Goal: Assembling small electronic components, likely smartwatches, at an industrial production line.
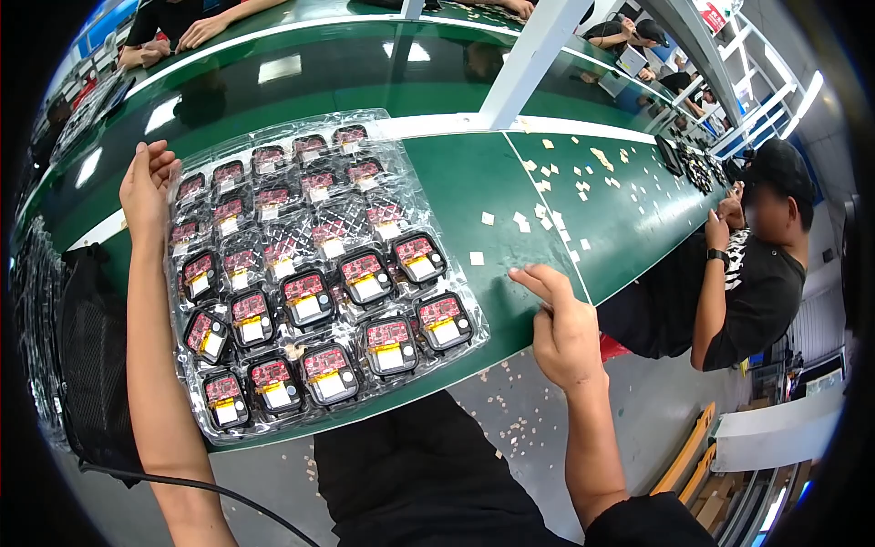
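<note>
A clear plastic tray point(463, 342) lies on the green bench in front of me. It holds rows of small square black cases point(308, 299), like smartwatch bodies, with red circuit boards and white and yellow parts inside. The farther rows look overlaid by glossy clear plastic. My left hand point(148, 196) is at the tray's far left edge, its fingers curled against the rim; part of the grip is hidden. To the right of the tray, my right hand point(567, 333) hovers near the bench's front edge. Its index finger stretches toward the left, and nothing shows in it.
Small pale square pieces point(521, 221) are scattered over the green bench point(456, 182) and the floor. A white post point(533, 64) rises behind the tray. A co-worker in black point(747, 273) sits at the right. Black parts point(697, 169) lie farther along. A black cable point(200, 488) crosses my left forearm.
</note>
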The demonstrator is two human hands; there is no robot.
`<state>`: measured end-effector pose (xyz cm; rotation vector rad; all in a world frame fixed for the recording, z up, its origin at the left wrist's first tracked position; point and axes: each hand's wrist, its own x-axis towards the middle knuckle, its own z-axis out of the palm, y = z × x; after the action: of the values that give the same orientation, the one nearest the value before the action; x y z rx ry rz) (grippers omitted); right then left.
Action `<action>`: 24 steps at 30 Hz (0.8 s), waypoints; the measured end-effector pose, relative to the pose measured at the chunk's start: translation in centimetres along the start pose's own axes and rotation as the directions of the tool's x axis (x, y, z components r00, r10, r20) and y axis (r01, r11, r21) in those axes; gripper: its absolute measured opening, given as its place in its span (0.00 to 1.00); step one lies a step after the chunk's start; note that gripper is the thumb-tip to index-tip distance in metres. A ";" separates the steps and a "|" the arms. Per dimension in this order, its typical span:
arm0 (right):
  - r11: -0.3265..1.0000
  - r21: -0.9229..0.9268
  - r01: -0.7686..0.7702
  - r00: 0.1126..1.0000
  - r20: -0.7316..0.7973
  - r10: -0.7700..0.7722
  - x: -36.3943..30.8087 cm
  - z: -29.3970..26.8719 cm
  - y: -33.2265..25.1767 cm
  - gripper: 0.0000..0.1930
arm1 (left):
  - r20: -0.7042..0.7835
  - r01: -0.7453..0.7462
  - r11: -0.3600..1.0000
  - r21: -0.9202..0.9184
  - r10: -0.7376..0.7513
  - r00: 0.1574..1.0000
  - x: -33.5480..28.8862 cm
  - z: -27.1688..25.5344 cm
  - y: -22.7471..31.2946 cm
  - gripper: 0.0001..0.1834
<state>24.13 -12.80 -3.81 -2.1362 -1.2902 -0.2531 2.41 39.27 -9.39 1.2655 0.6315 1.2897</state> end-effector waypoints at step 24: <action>0.968 -0.230 -0.095 0.991 -0.111 0.071 4.8 0.6 2.2 0.19 | -0.011 -0.002 1.000 -0.021 0.002 1.000 -1.0 1.5 0.8 0.22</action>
<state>28.33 -9.61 -3.01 -2.3362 -1.1571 -0.4950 3.22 37.66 -8.53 1.2433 0.6229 1.3022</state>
